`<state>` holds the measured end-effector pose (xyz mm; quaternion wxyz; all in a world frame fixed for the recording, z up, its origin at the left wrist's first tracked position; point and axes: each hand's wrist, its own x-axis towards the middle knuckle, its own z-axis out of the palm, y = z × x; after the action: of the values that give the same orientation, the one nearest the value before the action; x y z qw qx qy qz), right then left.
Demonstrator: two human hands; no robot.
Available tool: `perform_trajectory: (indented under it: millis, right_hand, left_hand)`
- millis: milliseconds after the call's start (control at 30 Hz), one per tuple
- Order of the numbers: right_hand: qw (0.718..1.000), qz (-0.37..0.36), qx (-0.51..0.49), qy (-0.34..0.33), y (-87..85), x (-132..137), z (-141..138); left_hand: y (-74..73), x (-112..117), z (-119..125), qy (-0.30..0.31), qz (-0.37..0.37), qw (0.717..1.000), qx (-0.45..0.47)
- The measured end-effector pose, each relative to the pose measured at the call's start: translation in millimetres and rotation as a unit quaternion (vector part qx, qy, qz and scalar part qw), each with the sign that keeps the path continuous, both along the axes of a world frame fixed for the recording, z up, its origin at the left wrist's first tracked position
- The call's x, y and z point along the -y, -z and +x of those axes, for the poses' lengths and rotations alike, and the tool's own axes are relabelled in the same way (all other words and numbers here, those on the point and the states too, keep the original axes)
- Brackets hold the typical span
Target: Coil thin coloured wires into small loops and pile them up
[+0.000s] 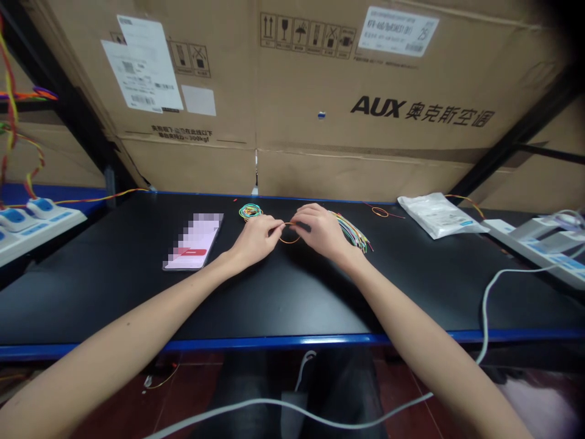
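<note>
Left hand (pixel 256 239) and right hand (pixel 320 230) — pinching an orange wire (pixel 289 241).

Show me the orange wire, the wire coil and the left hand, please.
Orange wire (pixel 289 242): head view, loop's lower curve.
Wire coil (pixel 251 205): head view, ring's top edge.
Left hand (pixel 256 239): head view, back of hand.

Matt black bench top (pixel 292 305); rough cardboard cartons (pixel 365 79); glossy plastic-coated wires (pixel 351 231).
</note>
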<state>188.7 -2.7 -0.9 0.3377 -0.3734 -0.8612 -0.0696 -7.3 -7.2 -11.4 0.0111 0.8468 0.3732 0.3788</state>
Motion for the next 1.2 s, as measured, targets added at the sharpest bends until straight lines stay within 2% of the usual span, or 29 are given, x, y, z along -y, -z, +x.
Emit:
perform_trajectory:
  millis: [100, 233, 333, 400, 467, 633, 767, 867, 967, 1100, 1167, 1200]
  right_hand:
    - [1.0, -0.012, 0.004, -0.008, 0.8, 0.0, 0.7]
    - [0.999, -0.035, 0.023, -0.028, -4.2, 2.7, 1.5]
    - [0.992, -0.115, -0.005, -0.043, -9.4, 5.0, 0.9]
    - [0.983, -0.169, -0.035, -0.057, -10.8, 5.5, 0.2]
    - [0.984, -0.165, -0.048, -0.055, -9.6, 5.0, -0.6]
    - [0.998, -0.052, -0.042, 0.002, -1.1, 2.1, -0.9]
    - [0.999, -0.043, -0.027, 0.012, 3.2, -0.1, -0.6]
    - [0.998, -0.059, -0.022, 0.006, 3.3, -1.4, -0.4]
    - [0.996, -0.083, -0.019, -0.003, -0.8, -0.4, 0.0]
    - [0.982, -0.176, -0.052, -0.038, -8.4, 3.7, -0.6]
    - [0.975, -0.204, -0.071, -0.056, -9.2, 4.9, -1.5]
    - [0.976, -0.195, -0.074, -0.054, -8.5, 4.9, -2.0]
  left_hand:
    - [1.4, 1.2, 0.9, 0.003, 0.011, 1.0, -0.018]
    - [2.9, 3.2, -0.5, -0.002, 0.081, 0.993, -0.088]
    - [2.3, 4.0, -1.9, -0.019, 0.139, 0.981, -0.137]
    - [1.8, 3.9, -1.9, -0.025, 0.148, 0.979, -0.134]
    - [1.5, 3.4, -1.0, -0.026, 0.119, 0.988, -0.095]
    - [-0.4, 2.6, 2.9, -0.028, -0.035, 0.999, 0.027]
    - [-1.4, 3.5, 4.3, -0.009, -0.079, 0.996, 0.036]
    - [1.2, 4.1, 3.0, -0.007, -0.041, 0.999, -0.012]
    - [3.8, 4.2, 0.2, -0.007, 0.038, 0.997, -0.071]
    - [2.4, 3.9, -2.5, -0.026, 0.141, 0.981, -0.132]
    - [1.2, 3.6, -2.6, -0.033, 0.147, 0.98, -0.132]
    - [0.8, 3.4, -2.2, -0.034, 0.133, 0.983, -0.119]
